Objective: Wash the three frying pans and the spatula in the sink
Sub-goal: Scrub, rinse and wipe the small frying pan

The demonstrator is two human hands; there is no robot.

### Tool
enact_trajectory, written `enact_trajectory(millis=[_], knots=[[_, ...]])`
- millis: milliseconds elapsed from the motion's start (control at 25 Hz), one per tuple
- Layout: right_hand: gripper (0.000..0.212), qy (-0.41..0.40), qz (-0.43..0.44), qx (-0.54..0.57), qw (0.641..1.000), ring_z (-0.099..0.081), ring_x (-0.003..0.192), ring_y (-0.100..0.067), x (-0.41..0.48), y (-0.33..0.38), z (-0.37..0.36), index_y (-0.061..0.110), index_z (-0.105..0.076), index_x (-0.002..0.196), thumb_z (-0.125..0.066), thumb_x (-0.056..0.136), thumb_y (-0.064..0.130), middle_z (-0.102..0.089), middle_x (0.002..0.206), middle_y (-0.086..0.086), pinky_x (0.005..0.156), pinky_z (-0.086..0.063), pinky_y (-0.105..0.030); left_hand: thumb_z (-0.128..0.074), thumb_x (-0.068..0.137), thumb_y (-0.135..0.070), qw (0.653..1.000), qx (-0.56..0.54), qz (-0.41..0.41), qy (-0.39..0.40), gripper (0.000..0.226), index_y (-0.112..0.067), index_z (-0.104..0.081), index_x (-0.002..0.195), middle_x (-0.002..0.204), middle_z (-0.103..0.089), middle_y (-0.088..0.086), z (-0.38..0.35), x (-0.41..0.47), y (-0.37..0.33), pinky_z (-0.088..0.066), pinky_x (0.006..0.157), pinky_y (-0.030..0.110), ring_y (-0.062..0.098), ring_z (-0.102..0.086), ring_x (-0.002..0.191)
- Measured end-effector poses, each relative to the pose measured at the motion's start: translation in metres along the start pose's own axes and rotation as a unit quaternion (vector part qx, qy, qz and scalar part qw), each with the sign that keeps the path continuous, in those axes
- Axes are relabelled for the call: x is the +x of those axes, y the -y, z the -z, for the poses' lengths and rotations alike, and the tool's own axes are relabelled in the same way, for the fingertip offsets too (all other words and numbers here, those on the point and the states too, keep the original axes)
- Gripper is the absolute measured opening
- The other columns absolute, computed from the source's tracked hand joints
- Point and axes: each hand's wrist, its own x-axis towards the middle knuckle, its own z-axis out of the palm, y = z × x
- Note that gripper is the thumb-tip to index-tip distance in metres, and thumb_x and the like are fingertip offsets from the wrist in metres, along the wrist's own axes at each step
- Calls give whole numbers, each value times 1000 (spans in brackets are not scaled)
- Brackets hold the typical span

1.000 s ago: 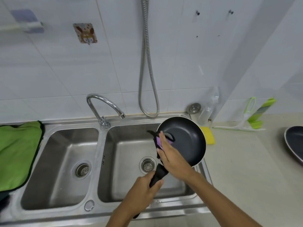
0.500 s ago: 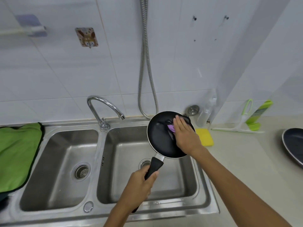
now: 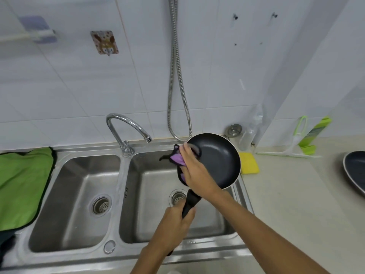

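Steel double sink [image 3: 122, 175] under white tile. Pan [image 3: 219, 161] is held tilted over the right basin's far-right corner. Left hand [image 3: 173, 224] is wrapped round the black handle [image 3: 190, 202], the right place to hold it. Pan is probably light and stiff, and slick if wet. Right hand [image 3: 195, 169] is flat, pressing a purple cloth [image 3: 176, 159] on the pan's left rim; fingertips blurred. Cloth is soft and drapes. Second pan [image 3: 355, 171] is cut off at right. Third pan and spatula are not in view.

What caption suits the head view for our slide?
Left hand holds a frying pan over the sink; right hand presses a purple cloth against it.
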Motion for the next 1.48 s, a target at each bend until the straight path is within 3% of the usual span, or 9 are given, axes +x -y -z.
enact_trajectory(millis=[280, 480, 600, 760, 920, 1080, 1280, 1360, 1480], knots=[[77, -27, 49, -315, 947, -33, 149, -32, 48, -64, 48, -2, -31, 154, -50, 79, -6, -26, 163, -18, 119, -35, -45, -58, 102, -39, 996, -61, -1, -67, 11, -33, -62, 93, 58, -47, -9, 15, -4, 3, -35, 48, 31, 9, -40, 47], [47, 140, -69, -91, 984, -60, 123, -28, -26, -24, 33, 13, -41, 150, -46, 103, 20, -52, 147, -11, 104, -49, -44, -58, 102, -41, 997, -7, -12, -75, 8, -38, -61, 95, 58, -52, -11, 24, 1, 13, -39, 51, 26, 6, -45, 49], [29, 95, -88, 97, 987, -65, 99, -12, -35, 24, 23, 20, -54, 134, -44, 107, 26, -65, 113, 5, 99, -53, -38, -55, 105, -37, 996, 70, -35, -29, 5, -33, -57, 102, 62, -54, -8, 27, 0, 7, -38, 50, 18, 5, -49, 50], [68, 59, -57, -52, 995, -48, 136, -31, 26, 2, 21, 16, -18, 160, -51, 101, 12, -42, 154, -13, 113, -41, -45, -54, 102, -43, 996, 80, -25, -37, 19, -25, -60, 103, 68, -57, -4, 18, 3, -2, -37, 49, 22, 7, -48, 50], [73, 29, -37, -292, 955, -19, 153, -35, 43, -50, 43, 4, -24, 158, -54, 92, 6, -20, 167, -12, 125, -21, -42, -59, 101, -41, 999, -23, -4, -44, 18, -26, -62, 93, 61, -52, -7, 24, 3, -1, -41, 52, 32, 10, -46, 51], [28, 101, -123, -133, 978, -64, 110, -32, -21, -39, 23, 12, -59, 123, -51, 97, 14, -66, 124, -15, 100, -51, -46, -56, 104, -39, 999, 3, 12, -49, 9, -30, -58, 105, 67, -59, -4, 24, 2, 2, -51, 46, 24, 8, -55, 48], [21, 59, -258, 280, 923, -67, 79, -23, -23, 6, 24, 27, -65, 114, -46, 106, 33, -69, 87, -11, 85, -57, -36, -48, 108, -31, 978, 186, 40, -87, 14, -17, -48, 110, 85, -67, 3, 10, 28, 13, -45, 55, 29, 18, -62, 64], [23, -6, -243, 245, 938, -69, 96, -23, -10, 5, 40, 27, -64, 114, -45, 105, 36, -72, 101, -8, 94, -55, -38, -47, 107, -24, 955, 265, 56, -117, 19, -12, -47, 122, 96, -68, 8, 10, 37, 23, -53, 63, 38, 28, -67, 75], [15, -81, -186, 115, 973, -61, 84, -12, -9, 4, 68, 21, -56, 97, -45, 106, 22, -63, 86, 7, 69, -41, -9, -50, 104, -16, 929, 332, 73, -147, 39, -17, -38, 142, 105, -57, 2, 4, 24, 36, -49, 57, 30, 19, -58, 65]])
